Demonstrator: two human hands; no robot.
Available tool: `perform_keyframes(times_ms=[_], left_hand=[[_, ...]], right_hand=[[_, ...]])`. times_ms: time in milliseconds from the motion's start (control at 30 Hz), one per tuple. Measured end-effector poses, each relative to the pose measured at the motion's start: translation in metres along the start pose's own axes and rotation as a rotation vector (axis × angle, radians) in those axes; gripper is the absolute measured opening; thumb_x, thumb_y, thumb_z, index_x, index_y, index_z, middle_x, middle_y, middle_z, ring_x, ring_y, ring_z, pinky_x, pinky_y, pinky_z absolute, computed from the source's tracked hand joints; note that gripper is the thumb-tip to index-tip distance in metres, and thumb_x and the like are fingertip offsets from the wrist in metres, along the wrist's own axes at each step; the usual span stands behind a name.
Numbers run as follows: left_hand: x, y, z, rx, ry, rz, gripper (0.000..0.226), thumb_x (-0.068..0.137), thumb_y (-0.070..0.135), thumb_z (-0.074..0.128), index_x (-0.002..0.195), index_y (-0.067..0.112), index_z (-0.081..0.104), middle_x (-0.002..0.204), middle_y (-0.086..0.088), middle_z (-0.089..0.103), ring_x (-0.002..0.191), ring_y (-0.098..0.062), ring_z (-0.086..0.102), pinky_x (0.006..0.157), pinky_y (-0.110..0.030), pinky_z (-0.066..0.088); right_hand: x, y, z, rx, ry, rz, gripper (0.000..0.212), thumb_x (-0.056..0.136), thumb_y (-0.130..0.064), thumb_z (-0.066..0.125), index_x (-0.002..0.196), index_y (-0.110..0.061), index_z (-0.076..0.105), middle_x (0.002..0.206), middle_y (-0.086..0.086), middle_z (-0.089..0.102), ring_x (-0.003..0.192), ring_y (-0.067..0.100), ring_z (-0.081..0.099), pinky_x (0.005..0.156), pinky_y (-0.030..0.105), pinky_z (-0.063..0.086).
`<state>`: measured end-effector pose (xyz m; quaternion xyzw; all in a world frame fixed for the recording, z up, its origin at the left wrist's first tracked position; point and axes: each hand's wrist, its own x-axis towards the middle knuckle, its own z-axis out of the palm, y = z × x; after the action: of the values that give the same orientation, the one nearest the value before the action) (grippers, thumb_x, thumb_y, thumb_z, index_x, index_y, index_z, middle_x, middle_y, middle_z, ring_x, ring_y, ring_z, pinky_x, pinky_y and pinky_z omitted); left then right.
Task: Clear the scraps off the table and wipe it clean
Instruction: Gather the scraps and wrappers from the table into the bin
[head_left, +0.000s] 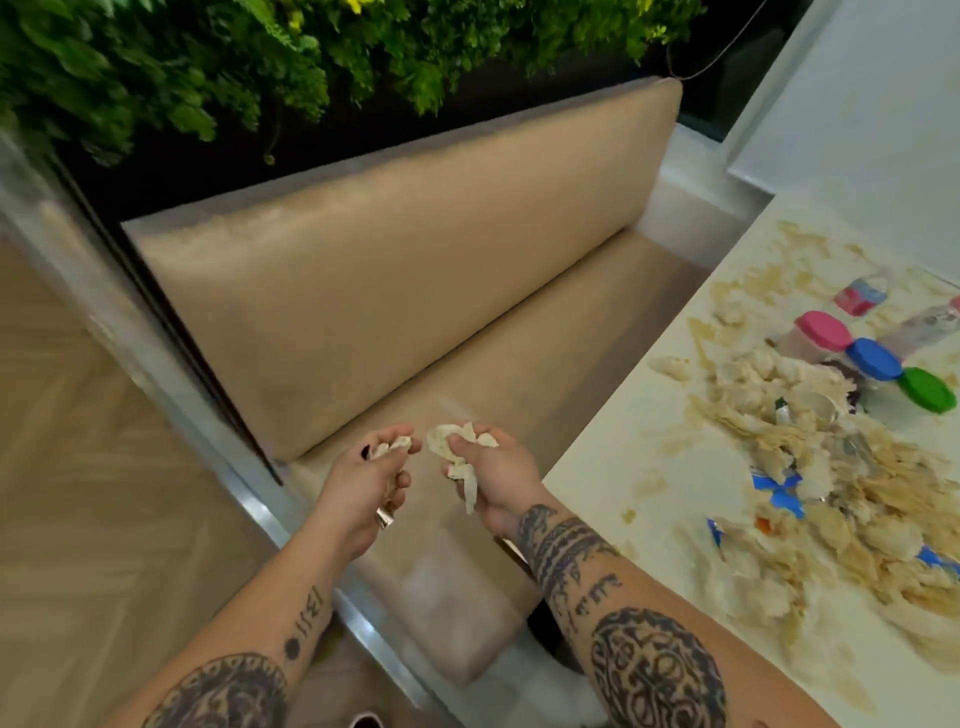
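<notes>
I hold both hands over the tan padded bench seat (519, 332), off the left edge of the cream tabletop (613, 467). My left hand (363, 478) is curled tight around a small wad of pale crumpled scrap (397, 444); my right hand (493, 483) grips a larger torn piece of the same pale paper (457, 452). The main heap of beige torn scraps and blue wrapper bits (810, 493) lies on the tabletop to the right of my right hand, its length running away along the table past jars with pink, blue and green lids (875, 358). My right hand is the nearer one, so I judge it reaches back first.
</notes>
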<state>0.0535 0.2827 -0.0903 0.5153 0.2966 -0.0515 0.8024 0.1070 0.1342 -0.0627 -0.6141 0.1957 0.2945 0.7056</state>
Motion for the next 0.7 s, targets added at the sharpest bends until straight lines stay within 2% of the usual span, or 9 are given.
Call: perform_keyframes(times_ms=[100, 167, 233, 333, 400, 467, 533, 600, 700], left_hand=[[0.002, -0.004, -0.050, -0.046, 0.128, -0.014, 0.020, 0.102, 0.007, 0.054, 0.117, 0.014, 0.065, 0.101, -0.006, 0.069, 0.056, -0.013, 0.046, 0.047, -0.023, 0.035], [0.005, -0.016, -0.087, -0.105, 0.205, -0.050, 0.020, 0.101, 0.010, 0.057, 0.117, 0.016, 0.067, 0.099, -0.005, 0.069, 0.056, -0.013, 0.048, 0.049, -0.024, 0.036], [0.008, -0.034, -0.124, -0.188, 0.278, -0.094, 0.018, 0.099, 0.012, 0.058, 0.115, 0.016, 0.067, 0.097, -0.005, 0.069, 0.058, -0.014, 0.053, 0.049, -0.025, 0.040], [0.011, -0.070, -0.175, -0.344, 0.353, -0.166, 0.016, 0.096, 0.011, 0.057, 0.111, 0.010, 0.060, 0.088, -0.009, 0.060, 0.055, -0.015, 0.052, 0.042, -0.024, 0.039], [0.013, -0.099, -0.205, -0.434, 0.371, -0.217, 0.023, 0.086, 0.012, 0.058, 0.108, 0.008, 0.054, 0.079, -0.011, 0.051, 0.051, -0.015, 0.047, 0.040, -0.021, 0.037], [0.019, -0.130, -0.232, -0.479, 0.423, -0.251, 0.032, 0.083, 0.014, 0.059, 0.115, 0.013, 0.055, 0.075, -0.009, 0.049, 0.049, -0.015, 0.047, 0.042, -0.021, 0.039], [0.030, -0.165, -0.255, -0.502, 0.536, -0.283, 0.022, 0.095, 0.011, 0.055, 0.117, 0.009, 0.058, 0.077, -0.007, 0.059, 0.050, -0.016, 0.058, 0.043, -0.025, 0.047], [0.047, -0.196, -0.274, -0.521, 0.656, -0.296, 0.020, 0.103, 0.009, 0.050, 0.120, 0.012, 0.060, 0.089, -0.010, 0.068, 0.059, -0.017, 0.068, 0.049, -0.030, 0.054], [0.076, -0.236, -0.300, -0.515, 0.762, -0.316, 0.022, 0.102, 0.011, 0.057, 0.122, 0.018, 0.060, 0.099, -0.011, 0.071, 0.076, -0.023, 0.069, 0.058, -0.033, 0.054]], right_hand=[[0.014, 0.027, 0.048, -0.132, -0.052, 0.014, 0.015, 0.094, -0.018, 0.069, 0.107, -0.017, 0.062, 0.093, 0.009, 0.069, 0.064, 0.018, 0.064, 0.048, 0.024, 0.045], [0.023, 0.052, 0.079, -0.170, -0.086, 0.074, 0.022, 0.090, -0.032, 0.074, 0.107, -0.021, 0.066, 0.101, 0.008, 0.073, 0.079, 0.022, 0.067, 0.058, 0.029, 0.050], [0.036, 0.082, 0.106, -0.189, -0.112, 0.180, 0.032, 0.086, -0.044, 0.070, 0.111, -0.024, 0.067, 0.111, 0.004, 0.071, 0.093, 0.024, 0.067, 0.068, 0.033, 0.052], [0.051, 0.129, 0.135, -0.082, -0.156, 0.368, 0.021, 0.095, -0.032, 0.050, 0.097, -0.014, 0.062, 0.086, 0.008, 0.063, 0.072, 0.021, 0.059, 0.062, 0.028, 0.046], [0.066, 0.164, 0.146, -0.118, -0.152, 0.434, 0.022, 0.096, -0.027, 0.046, 0.099, -0.012, 0.062, 0.082, 0.010, 0.064, 0.069, 0.023, 0.060, 0.060, 0.028, 0.046], [0.084, 0.200, 0.155, -0.250, -0.151, 0.445, 0.024, 0.099, -0.022, 0.046, 0.112, -0.010, 0.063, 0.092, 0.013, 0.069, 0.073, 0.026, 0.064, 0.056, 0.030, 0.049], [0.101, 0.236, 0.162, -0.368, -0.172, 0.449, 0.027, 0.102, -0.017, 0.047, 0.127, -0.013, 0.057, 0.108, 0.013, 0.068, 0.083, 0.027, 0.066, 0.055, 0.031, 0.052], [0.118, 0.268, 0.168, -0.467, -0.191, 0.441, 0.031, 0.101, -0.017, 0.055, 0.132, -0.017, 0.052, 0.116, 0.012, 0.067, 0.091, 0.026, 0.069, 0.058, 0.032, 0.055], [0.146, 0.313, 0.176, -0.534, -0.177, 0.409, 0.036, 0.097, -0.020, 0.064, 0.131, -0.020, 0.052, 0.118, 0.009, 0.067, 0.094, 0.025, 0.071, 0.065, 0.035, 0.060]])
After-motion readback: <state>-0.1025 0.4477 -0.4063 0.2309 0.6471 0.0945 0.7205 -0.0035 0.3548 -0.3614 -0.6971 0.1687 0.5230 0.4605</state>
